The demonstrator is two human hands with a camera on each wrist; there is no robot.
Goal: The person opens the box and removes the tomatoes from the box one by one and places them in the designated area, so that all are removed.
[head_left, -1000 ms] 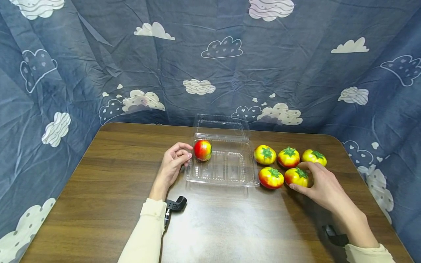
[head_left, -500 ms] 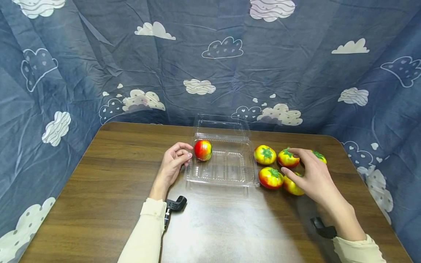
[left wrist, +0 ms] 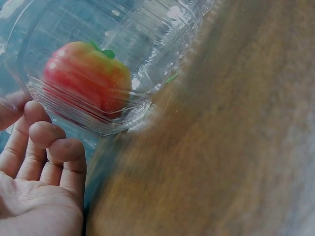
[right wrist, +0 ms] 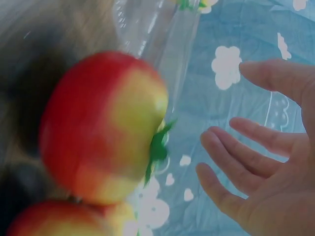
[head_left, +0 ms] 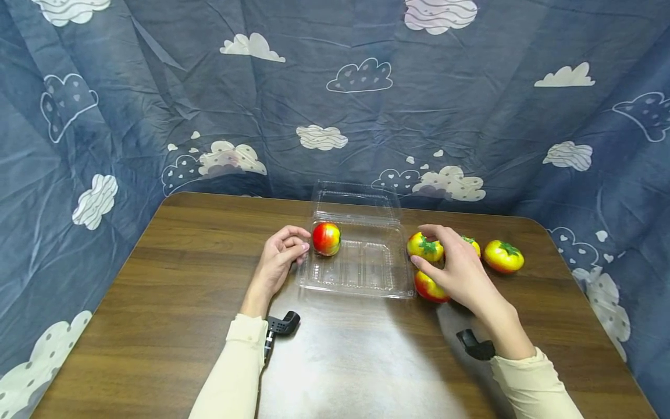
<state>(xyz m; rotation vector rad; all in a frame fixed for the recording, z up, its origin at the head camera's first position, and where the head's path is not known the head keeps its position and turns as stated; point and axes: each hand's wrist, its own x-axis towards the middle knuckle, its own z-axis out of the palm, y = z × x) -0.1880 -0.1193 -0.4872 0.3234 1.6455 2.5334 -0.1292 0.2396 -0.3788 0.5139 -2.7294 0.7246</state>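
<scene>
My left hand [head_left: 277, 259] is at the left edge of an open clear plastic container [head_left: 361, 288]. In the left wrist view, its fingers [left wrist: 49, 135] are curled at the rim, with the thumb side partly behind the plastic. One glossy red-and-yellow tomato [head_left: 326, 239] with a green calyx sits in the container's back left corner. My right hand [head_left: 463, 276] hovers over the group on the right, nearest a yellow tomato [head_left: 425, 247] and a redder tomato [head_left: 430, 287]. The right wrist view shows its fingers [right wrist: 241, 162] spread, apart from the tomato [right wrist: 103, 128]. The hand hides part of the group.
The container's lid [head_left: 357, 201] stands folded back at the rear. Another tomato [head_left: 503, 256] lies at the far right. A cloud-patterned curtain [head_left: 293, 87] rises behind the wooden table [head_left: 173, 291]. Black wrist cameras [head_left: 284, 323] are worn on both wrists.
My right hand has moved left, from the front right tomato over to the left tomatoes, holding nothing. My left hand and the tomato in the container stay put. The view has shifted slightly.
</scene>
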